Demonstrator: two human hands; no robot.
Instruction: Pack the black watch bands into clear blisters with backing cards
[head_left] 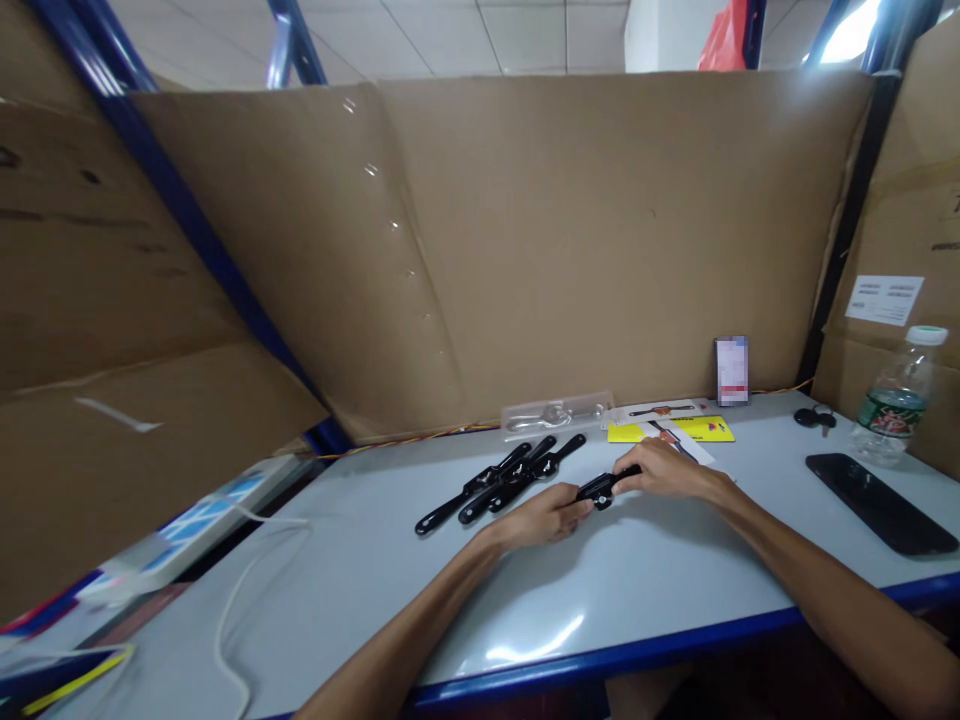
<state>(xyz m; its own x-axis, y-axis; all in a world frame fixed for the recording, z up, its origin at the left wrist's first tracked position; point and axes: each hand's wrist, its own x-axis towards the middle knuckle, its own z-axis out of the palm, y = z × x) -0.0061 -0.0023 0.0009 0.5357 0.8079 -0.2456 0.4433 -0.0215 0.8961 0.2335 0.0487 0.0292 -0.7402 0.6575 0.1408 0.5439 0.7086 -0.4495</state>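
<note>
Tool (598, 490): between the two hands above the near-middle part of the table (675, 570), its black body bare in the gap between left and right fingers; whether it touches the tabletop, I cannot tell.
Left hand (550, 514): fingers closed around the tool's left end, which they hide; the tips reach the left edge of the body.
Right hand (660, 468): thumb and fingers gripping the right handle, just beside the body, with a bit of black showing at the fingertips.
Tool's lie: slanted, left end nearer, right end farther.
Three black tools (517, 473): side by side on the table, left of and farther than the left hand, slanted the same way.
Clear pack (559, 414): beyond those, near the cardboard (570, 240) at the far side.
Yellow card (621, 433): far side of the right hand, a white card (684, 443) lying partly over it.
Dark phone (881, 503): flat, well right of the right hand.
Bottle (889, 415): upright, just beyond the dark phone.
</note>
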